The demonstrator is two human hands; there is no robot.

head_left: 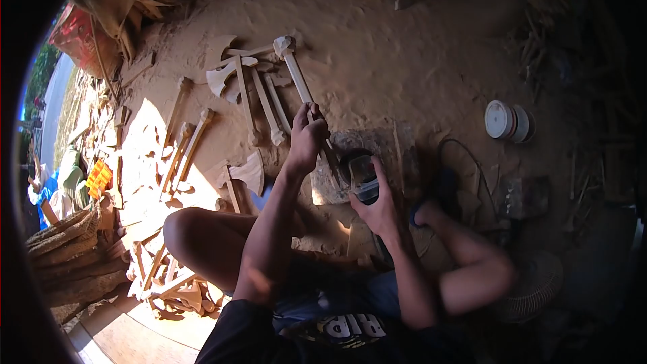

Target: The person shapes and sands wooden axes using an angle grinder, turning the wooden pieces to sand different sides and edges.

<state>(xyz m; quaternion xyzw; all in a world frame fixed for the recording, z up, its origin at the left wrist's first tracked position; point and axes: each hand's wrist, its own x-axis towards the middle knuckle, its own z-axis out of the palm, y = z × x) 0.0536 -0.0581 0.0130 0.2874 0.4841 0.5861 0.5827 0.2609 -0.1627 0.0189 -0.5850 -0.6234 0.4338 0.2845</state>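
Observation:
My left hand [308, 136] is closed around the shaft of a carved wooden handle [296, 75], its knobbed end pointing up and away from me. The handle's lower end reaches down beside a dark round disc. My right hand [381, 212] grips the body of what looks like an angle grinder [368, 191], with the disc close to the wood; whether they touch I cannot tell. Beneath both is a worn flat block [323, 187]. Just beyond my left hand lie several similar wooden handles [259, 98] and an axe-shaped wooden piece [221, 81].
Another axe-shaped piece [248, 174] lies by my knee. More wooden handles [192, 143] rest on the sunlit ground, and a pile of carved pieces [178, 290] is at lower left. A white-lidded tub [499, 120] stands right. A cable [472, 152] curves over the dirt.

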